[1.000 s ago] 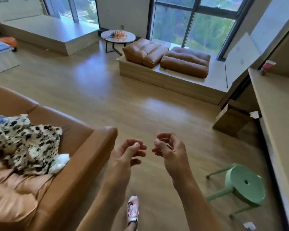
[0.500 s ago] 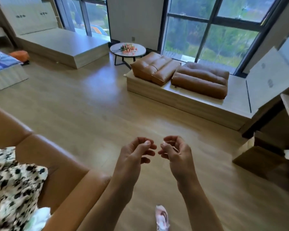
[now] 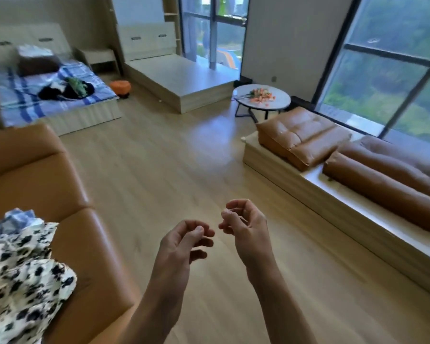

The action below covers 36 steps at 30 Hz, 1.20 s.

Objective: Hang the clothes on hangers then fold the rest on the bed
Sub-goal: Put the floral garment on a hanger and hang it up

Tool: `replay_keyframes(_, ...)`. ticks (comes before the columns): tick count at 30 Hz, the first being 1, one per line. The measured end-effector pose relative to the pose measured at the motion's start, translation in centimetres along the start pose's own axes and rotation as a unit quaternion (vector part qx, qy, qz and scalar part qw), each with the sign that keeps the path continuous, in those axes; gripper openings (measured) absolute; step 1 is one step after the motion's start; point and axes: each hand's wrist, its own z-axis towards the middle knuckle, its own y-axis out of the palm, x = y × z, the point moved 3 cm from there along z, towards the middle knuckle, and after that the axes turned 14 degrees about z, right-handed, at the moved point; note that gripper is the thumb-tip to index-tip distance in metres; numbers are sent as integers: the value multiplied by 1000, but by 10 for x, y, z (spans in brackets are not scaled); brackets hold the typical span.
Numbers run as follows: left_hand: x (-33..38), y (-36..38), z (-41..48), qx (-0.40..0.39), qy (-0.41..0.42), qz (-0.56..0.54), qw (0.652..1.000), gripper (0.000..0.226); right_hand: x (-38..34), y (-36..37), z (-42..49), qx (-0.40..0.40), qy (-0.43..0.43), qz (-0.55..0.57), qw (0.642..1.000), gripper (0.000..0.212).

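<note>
View swung left, bed (image 3: 23, 103) with dark clothes (image 3: 57, 92) now fully visible, stool out of sight

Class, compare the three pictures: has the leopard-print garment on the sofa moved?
No. The leopard-print garment still lies on the seat against the sofa armrest, with the blue cloth behind it. Only the camera has turned.

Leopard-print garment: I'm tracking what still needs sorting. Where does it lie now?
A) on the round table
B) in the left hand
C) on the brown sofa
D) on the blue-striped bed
C: the leopard-print garment lies crumpled on the brown sofa, at the near left of the head view.
</note>
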Motion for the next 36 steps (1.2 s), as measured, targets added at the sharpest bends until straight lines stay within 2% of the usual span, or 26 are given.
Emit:
replay_keyframes(5,-1,-15,106,64,-1,-24,998,18,26,46,101,-78,36,-31,996,6)
replay_keyframes(10,19,-43,217,105,-1,-34,994,21,19,102,214,-104,21,-48,993,4)
replay_keyframes(15,48,-97,310,166,6,-24,986,22,7,187,313,-167,-7,-17,986,6)
replay_keyframes(20,57,-163,369,241,21,-59,969,19,35,283,374,-263,27,-2,965,6)
replay_keyframes(26,38,-234,441,361,8,-112,926,16,79,404,437,-388,70,-5,919,9)
replay_keyframes(32,54,-311,501,476,3,-128,870,21,95,529,490,-528,102,-13,843,10)
replay_keyframes(34,55,-335,506,524,0,-130,842,18,102,572,496,-566,121,-13,815,5)
replay_keyframes(36,47,-356,508,579,-20,-169,797,13,114,609,493,-592,142,-21,793,11)
